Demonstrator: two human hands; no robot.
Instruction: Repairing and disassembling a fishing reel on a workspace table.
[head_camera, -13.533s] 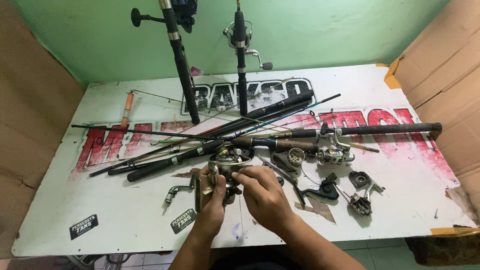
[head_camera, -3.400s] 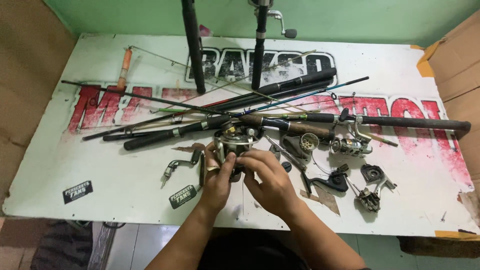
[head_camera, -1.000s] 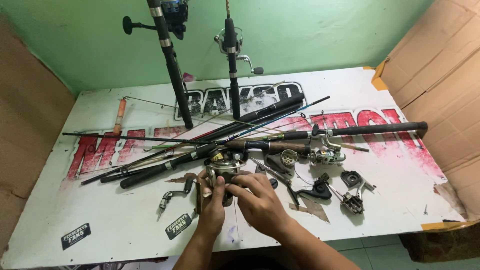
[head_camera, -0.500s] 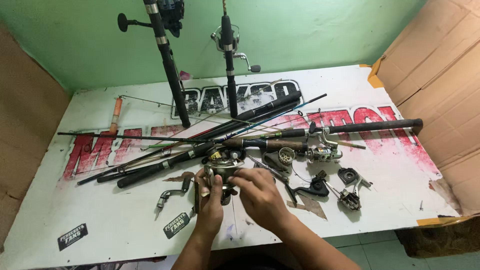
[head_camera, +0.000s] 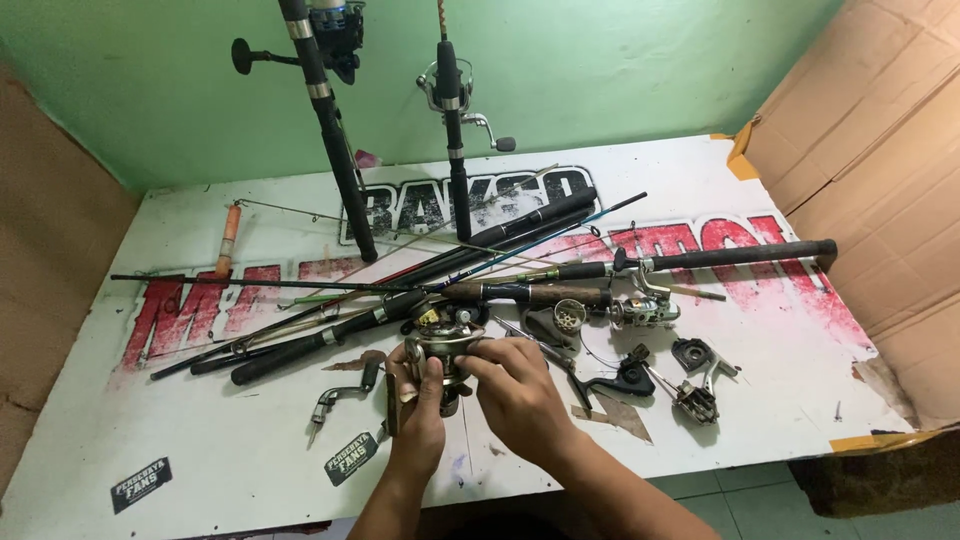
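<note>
Lower centre of the frame: a reel sits between both hands above the white tabletop, left hand cupping it from below, right hand pinching its top; rods lie behind.
</note>
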